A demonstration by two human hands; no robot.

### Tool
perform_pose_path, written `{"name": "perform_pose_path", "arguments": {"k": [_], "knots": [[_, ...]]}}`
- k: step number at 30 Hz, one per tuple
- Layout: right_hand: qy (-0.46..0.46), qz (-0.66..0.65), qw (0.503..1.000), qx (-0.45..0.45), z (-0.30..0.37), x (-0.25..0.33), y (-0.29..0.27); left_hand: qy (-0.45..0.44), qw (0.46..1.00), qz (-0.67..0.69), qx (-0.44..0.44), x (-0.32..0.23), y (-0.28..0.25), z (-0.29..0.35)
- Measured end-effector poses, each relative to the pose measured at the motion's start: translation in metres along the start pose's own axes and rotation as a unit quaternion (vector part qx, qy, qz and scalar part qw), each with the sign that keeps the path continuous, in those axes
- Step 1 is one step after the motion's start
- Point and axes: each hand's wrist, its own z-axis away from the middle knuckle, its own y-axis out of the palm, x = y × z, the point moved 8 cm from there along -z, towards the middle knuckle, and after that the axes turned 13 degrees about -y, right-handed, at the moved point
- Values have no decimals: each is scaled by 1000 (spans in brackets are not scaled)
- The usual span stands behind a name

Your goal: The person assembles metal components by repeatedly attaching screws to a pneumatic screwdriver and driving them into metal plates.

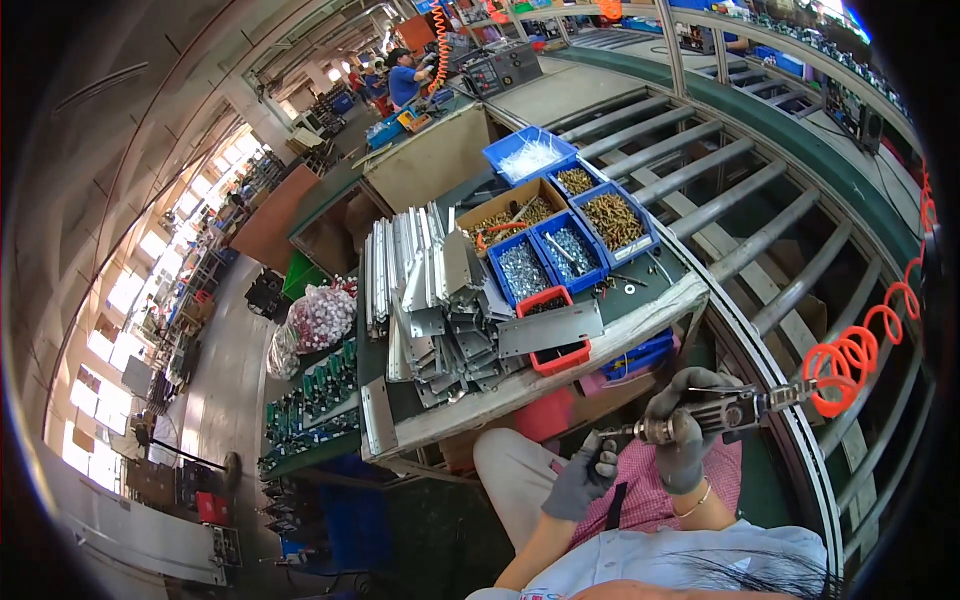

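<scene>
My right hand [685, 445], in a grey glove, is wrapped around a metal air screwdriver [715, 413] held level over my lap. An orange coiled air hose [845, 370] runs from the tool's rear end. My left hand [583, 482], also gloved in grey, is closed, with thumb and fingers at the bit [615, 432] at the tool's front. Whether a screw sits there is too small to tell. Just beyond my hands, a flat metal plate [552, 328] lies across a red bin [573, 360] at the bench edge.
Stacked metal brackets [440, 300] cover the bench middle. Behind stand blue bins [652, 243] of screws and a cardboard box [470, 215] with tools. Green circuit boards [318, 395] and a bag of red-and-white parts [325, 312] lie left. A roller conveyor [770, 235] runs right. A person [405, 82] works far back.
</scene>
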Motion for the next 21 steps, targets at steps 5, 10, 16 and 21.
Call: {"name": "perform_pose_path", "arguments": {"k": [5,10,16,21], "knots": [[76,-20,997,0,11,-15,-10,-59,994,-32,86,12,18,3],[14,-98,994,34,-11,5,14,-4,999,-40,23,16,14,2],[25,-104,994,2,-6,0,-5,-3,999,-43,32,30,30,9],[24,-71,997,0,-9,0,-6,18,997,-74,10,27,29,11]]}}
